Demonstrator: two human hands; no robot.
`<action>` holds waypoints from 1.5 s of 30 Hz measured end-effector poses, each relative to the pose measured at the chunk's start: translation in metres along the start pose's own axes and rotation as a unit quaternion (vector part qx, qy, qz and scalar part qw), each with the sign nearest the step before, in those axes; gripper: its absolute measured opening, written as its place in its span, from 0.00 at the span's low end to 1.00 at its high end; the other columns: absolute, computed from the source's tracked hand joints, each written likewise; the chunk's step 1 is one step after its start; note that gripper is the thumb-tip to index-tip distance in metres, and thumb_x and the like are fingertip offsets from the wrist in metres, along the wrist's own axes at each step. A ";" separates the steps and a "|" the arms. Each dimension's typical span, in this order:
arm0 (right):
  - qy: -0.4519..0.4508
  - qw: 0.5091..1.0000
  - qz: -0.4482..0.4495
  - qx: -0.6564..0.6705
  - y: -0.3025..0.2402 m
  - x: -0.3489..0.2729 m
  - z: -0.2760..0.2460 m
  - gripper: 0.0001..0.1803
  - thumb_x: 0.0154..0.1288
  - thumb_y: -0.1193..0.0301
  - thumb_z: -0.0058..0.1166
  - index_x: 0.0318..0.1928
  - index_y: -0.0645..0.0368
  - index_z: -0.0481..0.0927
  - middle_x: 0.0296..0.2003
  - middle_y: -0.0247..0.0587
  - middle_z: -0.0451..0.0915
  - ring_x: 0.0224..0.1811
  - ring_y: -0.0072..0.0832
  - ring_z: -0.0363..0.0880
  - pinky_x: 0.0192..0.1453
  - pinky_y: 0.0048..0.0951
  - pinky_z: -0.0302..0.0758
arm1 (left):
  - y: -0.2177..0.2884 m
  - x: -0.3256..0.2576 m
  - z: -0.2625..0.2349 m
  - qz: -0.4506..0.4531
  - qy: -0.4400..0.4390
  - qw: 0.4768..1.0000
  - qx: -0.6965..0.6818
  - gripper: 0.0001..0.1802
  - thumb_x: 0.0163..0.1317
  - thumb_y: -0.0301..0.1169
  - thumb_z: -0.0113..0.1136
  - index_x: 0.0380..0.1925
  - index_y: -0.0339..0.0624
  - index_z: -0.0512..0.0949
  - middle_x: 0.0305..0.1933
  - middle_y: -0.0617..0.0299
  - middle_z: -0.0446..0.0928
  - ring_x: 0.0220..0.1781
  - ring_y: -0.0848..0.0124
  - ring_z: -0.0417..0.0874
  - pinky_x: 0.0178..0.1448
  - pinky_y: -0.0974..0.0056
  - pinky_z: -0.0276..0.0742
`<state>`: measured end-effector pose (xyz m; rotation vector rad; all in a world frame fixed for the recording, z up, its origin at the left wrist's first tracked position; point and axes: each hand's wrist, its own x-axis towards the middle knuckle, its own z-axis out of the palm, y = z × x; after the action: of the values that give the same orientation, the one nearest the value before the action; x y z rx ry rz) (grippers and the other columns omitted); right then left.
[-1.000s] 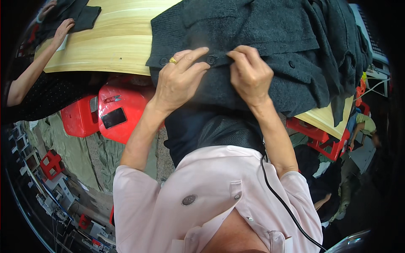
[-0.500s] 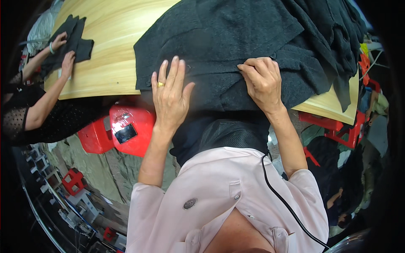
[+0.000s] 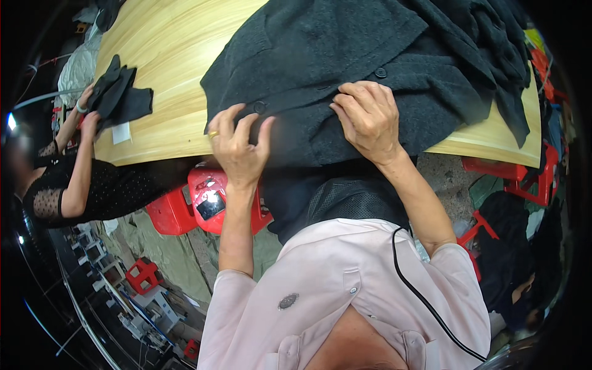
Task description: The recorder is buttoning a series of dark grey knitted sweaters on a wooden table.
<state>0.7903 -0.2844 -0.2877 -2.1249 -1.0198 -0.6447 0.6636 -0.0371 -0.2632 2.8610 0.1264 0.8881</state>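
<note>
A light wood-grain table (image 3: pixel 179 68) is spanning the far side of the work area, its near edge running in front of the operator. A dark grey button-front knit cardigan (image 3: pixel 345 46) is lying spread over the middle and right of this table, partly overhanging the near edge, with loose folds gathering at the far right. A co-worker (image 3: pixel 75 200) in a black dotted top is standing at the left, both hands resting on a folded dark garment (image 3: pixel 132 105) at the table's left side. A red plastic stool (image 3: pixel 219 180) is standing below the near edge, left of the operator. The operator's right hand (image 3: pixel 370 120) is bending its fingers toward the thumb at the cardigan's front band; whether cloth is being pinched between the fingertips cannot be told. The operator's left hand (image 3: pixel 239 148) is holding nothing: its fingers are curving apart, thumb separated, over the cardigan's near left part. A dark phone (image 3: pixel 211 206) is lying on the stool seat. A white card (image 3: pixel 121 133) is lying beside the folded garment. One dark button (image 3: pixel 380 73) is sitting just beyond the right hand; another round button (image 3: pixel 259 106) is sitting just beside the left fingertips. A gold-coloured ring (image 3: pixel 213 134) is encircling a left finger.
</note>
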 end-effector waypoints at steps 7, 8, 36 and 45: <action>-0.060 0.998 0.019 0.001 -0.003 0.005 -0.002 0.12 0.64 0.73 0.73 0.48 0.59 0.90 0.43 0.36 0.88 0.48 0.36 0.85 0.55 0.40 0.77 | 0.048 0.056 0.050 0.071 -0.073 0.984 -0.149 0.14 0.66 0.20 0.73 0.51 0.41 0.88 0.46 0.54 0.87 0.48 0.53 0.89 0.55 0.52 0.84; -0.057 0.998 0.012 0.001 -0.001 0.008 -0.001 0.09 0.66 0.73 0.71 0.46 0.58 0.90 0.38 0.35 0.85 0.44 0.36 0.84 0.52 0.39 0.77 | 0.049 0.060 0.054 0.055 -0.065 0.982 -0.171 0.12 0.66 0.20 0.73 0.49 0.41 0.89 0.44 0.54 0.87 0.47 0.53 0.89 0.54 0.52 0.84; -0.019 0.983 -0.182 0.012 0.024 0.017 0.019 0.10 0.59 0.76 0.70 0.43 0.59 0.90 0.40 0.35 0.90 0.40 0.30 0.92 0.41 0.30 0.88 | 0.024 0.046 0.071 -0.010 -0.148 0.930 -0.335 0.08 0.79 0.29 0.67 0.51 0.41 0.88 0.39 0.61 0.82 0.45 0.64 0.81 0.60 0.58 0.70; -0.115 0.983 -0.144 0.024 0.020 0.026 0.013 0.09 0.62 0.75 0.70 0.37 0.59 0.80 0.43 0.38 0.88 0.39 0.33 0.88 0.39 0.31 0.87 | 0.015 0.045 0.066 0.043 -0.145 0.910 -0.386 0.16 0.60 0.33 0.85 0.48 0.44 0.94 0.43 0.64 0.92 0.49 0.68 0.86 0.63 0.61 0.71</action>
<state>0.8233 -0.2716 -0.2859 -2.0612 -1.4731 -0.5088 0.7392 -0.0538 -0.2895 2.2072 -0.3190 0.3746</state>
